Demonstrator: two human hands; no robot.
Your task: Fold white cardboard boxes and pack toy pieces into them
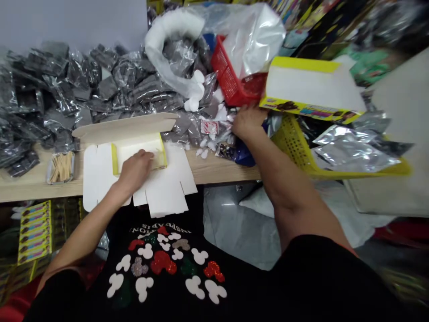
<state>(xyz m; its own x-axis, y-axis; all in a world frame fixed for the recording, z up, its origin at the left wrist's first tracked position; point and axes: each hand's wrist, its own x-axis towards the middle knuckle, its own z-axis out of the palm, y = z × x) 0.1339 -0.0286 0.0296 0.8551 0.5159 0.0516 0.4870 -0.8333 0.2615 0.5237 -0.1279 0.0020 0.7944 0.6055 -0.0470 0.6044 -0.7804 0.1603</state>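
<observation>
My left hand (136, 169) is over a small open box (140, 150) with yellow edges and a white inside. Its fingers are curled at the box's right part, and what they hold, if anything, is hidden. Under that box lies an unfolded white carton (164, 190), its long flap standing up at the back. My right hand (248, 120) reaches forward between the red basket (226, 67) and the yellow basket (291, 138); its fingertips are hidden there. A dark blue container (244, 154) sits just below this hand, beside a small red-and-white packet (209, 127).
Grey clear-wrapped packets (110, 85) are heaped along the back. A roll of white foam-like material (174, 27) lies on them. A tray of wooden sticks (60, 167) stands at left. A yellow-rimmed box (311, 89) rests over the yellow basket, which holds silver pouches (358, 147).
</observation>
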